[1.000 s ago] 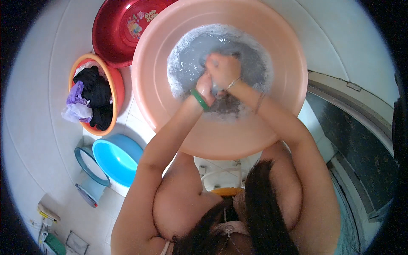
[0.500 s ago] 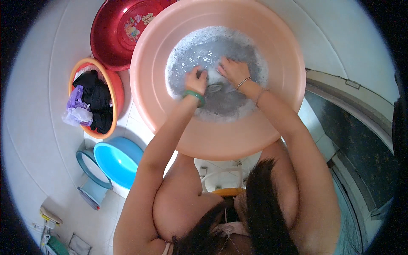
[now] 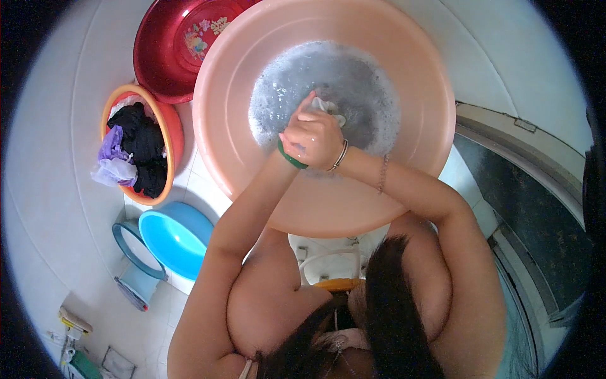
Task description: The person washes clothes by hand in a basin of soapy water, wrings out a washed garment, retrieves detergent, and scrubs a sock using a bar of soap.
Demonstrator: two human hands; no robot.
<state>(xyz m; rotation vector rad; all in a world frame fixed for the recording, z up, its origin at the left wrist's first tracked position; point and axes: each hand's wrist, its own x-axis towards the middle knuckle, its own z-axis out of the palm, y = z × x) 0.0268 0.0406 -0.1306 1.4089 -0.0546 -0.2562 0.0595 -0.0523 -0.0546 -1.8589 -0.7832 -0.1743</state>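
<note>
In a large pale pink basin (image 3: 341, 208), my two hands meet above grey, foamy water (image 3: 278, 95). A wet, bunched white cloth (image 3: 329, 108) sticks out past them on the far side. My right hand (image 3: 319, 139) is closed and lies across my left hand (image 3: 304, 108), which hides most of it. Both appear to grip the cloth between them, though the part inside the hands cannot be seen. A green bangle (image 3: 291, 156) circles my left wrist, and a silver bracelet (image 3: 341, 155) my right.
Left of the basin stands an orange-rimmed red tub (image 3: 173, 139) with black clothes (image 3: 142, 139) and a purple plastic bag (image 3: 113, 148). A dark red basin (image 3: 164, 57) is behind it. Nearer are a blue basin (image 3: 177, 237) and a teal-rimmed basin (image 3: 136, 249). My knees flank the pink basin's near rim.
My right hand has moved left and nearer to me, from beside my left hand to on top of it. The white cloth has come up between them.
</note>
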